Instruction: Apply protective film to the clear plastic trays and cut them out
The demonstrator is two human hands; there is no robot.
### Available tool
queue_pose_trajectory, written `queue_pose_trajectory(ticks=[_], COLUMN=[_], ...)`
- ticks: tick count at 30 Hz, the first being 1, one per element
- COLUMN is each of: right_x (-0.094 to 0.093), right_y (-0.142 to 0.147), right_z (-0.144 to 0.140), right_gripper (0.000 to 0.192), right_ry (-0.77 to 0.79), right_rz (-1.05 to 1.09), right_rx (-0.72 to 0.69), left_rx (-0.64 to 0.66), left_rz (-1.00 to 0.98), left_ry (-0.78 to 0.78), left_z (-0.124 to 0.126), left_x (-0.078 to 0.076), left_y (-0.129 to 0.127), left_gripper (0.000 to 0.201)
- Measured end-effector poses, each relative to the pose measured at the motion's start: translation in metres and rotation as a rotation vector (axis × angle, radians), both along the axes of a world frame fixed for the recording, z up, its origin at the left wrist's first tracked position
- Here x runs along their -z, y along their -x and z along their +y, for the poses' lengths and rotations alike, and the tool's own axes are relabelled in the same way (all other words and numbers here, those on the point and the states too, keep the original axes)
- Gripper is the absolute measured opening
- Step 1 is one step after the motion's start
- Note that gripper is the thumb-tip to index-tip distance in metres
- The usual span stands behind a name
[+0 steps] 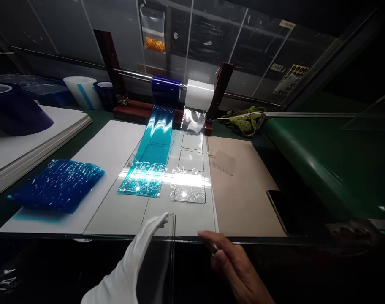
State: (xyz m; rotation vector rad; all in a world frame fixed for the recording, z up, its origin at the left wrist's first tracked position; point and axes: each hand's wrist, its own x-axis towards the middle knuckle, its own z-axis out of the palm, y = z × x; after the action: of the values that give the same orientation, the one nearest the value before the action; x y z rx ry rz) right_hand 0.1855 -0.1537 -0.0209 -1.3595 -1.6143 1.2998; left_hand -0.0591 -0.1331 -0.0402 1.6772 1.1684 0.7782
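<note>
My left hand (129, 261), in a white glove, holds a thin clear plate (172, 253) on edge in front of the bench. My right hand (235, 264) is bare, a little to the right and apart from that plate. Its fingers are curled with the index finger stretched forward, and what they pinch is too small to name. Beyond both hands lies a clear sheet (116, 219) with rectangular outlines drawn under it. A blue film strip (154, 156) and a clear film strip (189, 185) run down over the sheet from their rolls.
A wooden stand (219, 93) carries a blue roll (165, 89) and a white roll (199, 93) on a metal rod. Crumpled blue film (59, 183) lies left, near a paper stack (66, 120). At right are brown board (243, 198), a clear rectangle (224, 162) and a phone (284, 213).
</note>
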Motion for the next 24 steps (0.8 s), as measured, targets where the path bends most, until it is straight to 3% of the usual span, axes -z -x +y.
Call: queue_pose_trajectory(ticks=[5,9,12,17,24], right_x=[0.004,0.009,0.019,0.033,0.017], right_y=[0.019,0.023,0.022,0.025,0.018], right_z=[-0.007,-0.014,-0.017,-0.013,-0.008], right_gripper=[0.039,0.037,0.057,0.064,0.068], right_ry=[-0.125,-0.091,-0.012,-0.022,-0.013], right_rz=[0.054,-0.070,-0.094,-0.015,0.066], right_rx=[-0.115,-0.137,-0.184,-0.203,-0.248], left_rx=[0.034,0.052,0.055,0.092,0.147], left_rz=[0.117,0.180,0.209,0.231,0.261], left_ry=[-0.031,-0.049,-0.061,-0.080,-0.086], left_z=[-0.009,-0.010,-0.008,-0.006,-0.007], left_x=[-0.014,-0.017,-0.016,-0.016,-0.022], left_y=[-0.002,-0.005,-0.009,-0.018,-0.026], left_gripper=[0.043,0.043,0.041,0.042,0.042])
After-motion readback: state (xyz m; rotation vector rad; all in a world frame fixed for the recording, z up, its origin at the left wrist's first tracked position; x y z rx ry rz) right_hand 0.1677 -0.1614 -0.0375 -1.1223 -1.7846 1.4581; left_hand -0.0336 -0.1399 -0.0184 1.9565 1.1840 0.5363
